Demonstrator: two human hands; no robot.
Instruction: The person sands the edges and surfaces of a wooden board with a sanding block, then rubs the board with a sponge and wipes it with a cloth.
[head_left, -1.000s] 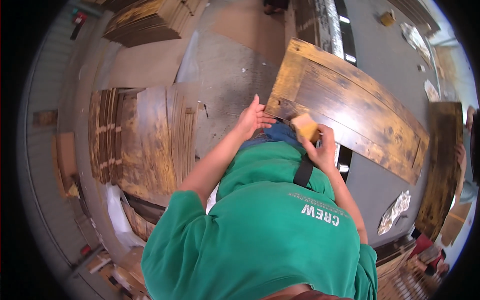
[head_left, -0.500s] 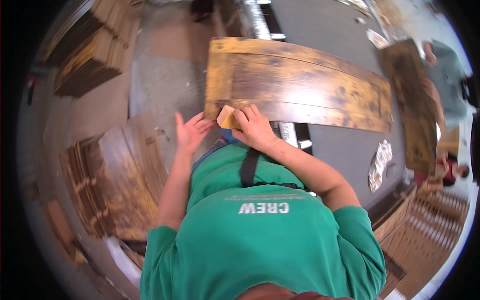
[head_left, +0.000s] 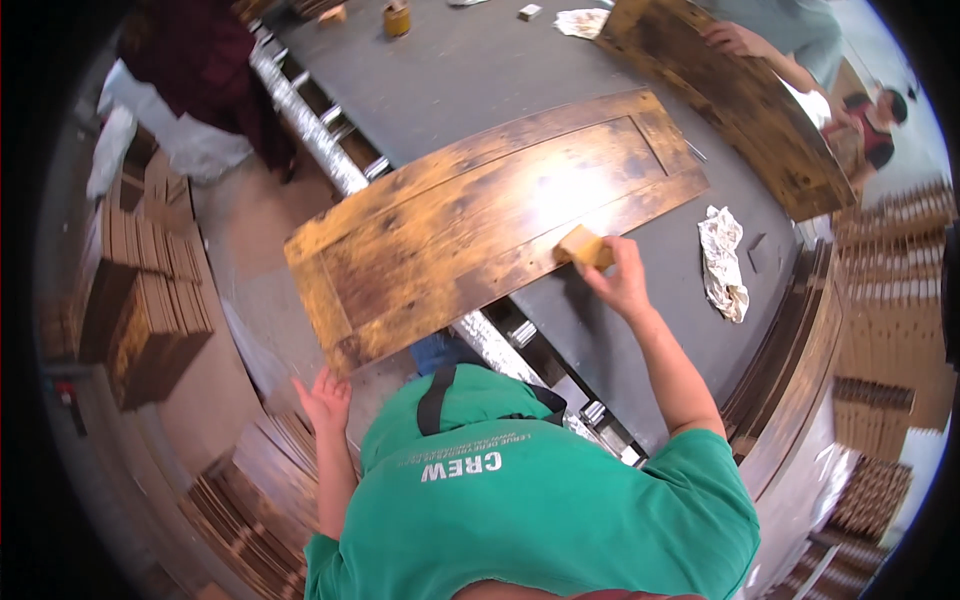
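A long brown wooden panel [head_left: 400, 265] with a stained, mottled finish and a raised frame lies slantwise in front of me, across the dark table and its roller rail. My right hand [head_left: 624, 285] pinches a yellow-tan sponge block [head_left: 583, 247] against the panel's near long edge, toward its right end. By the panel's near left corner is my left hand [head_left: 327, 402], fingers spread and holding nothing. Its fingertips are close to the corner; whether they touch it I cannot make out.
A metal roller rail [head_left: 300, 110] runs along the dark grey table [head_left: 460, 70]. Right of the panel lies a crumpled white rag [head_left: 722, 265]. Another person's hand [head_left: 738, 40] rests on a second panel [head_left: 740, 105]. Stacked boards [head_left: 150, 320] stand left. A small can [head_left: 397, 20] sits at the back.
My right hand has slid the sponge block rightward along the near edge, away from the left corner. The panel now appears tilted, its left end nearer me. My left hand appears lower.
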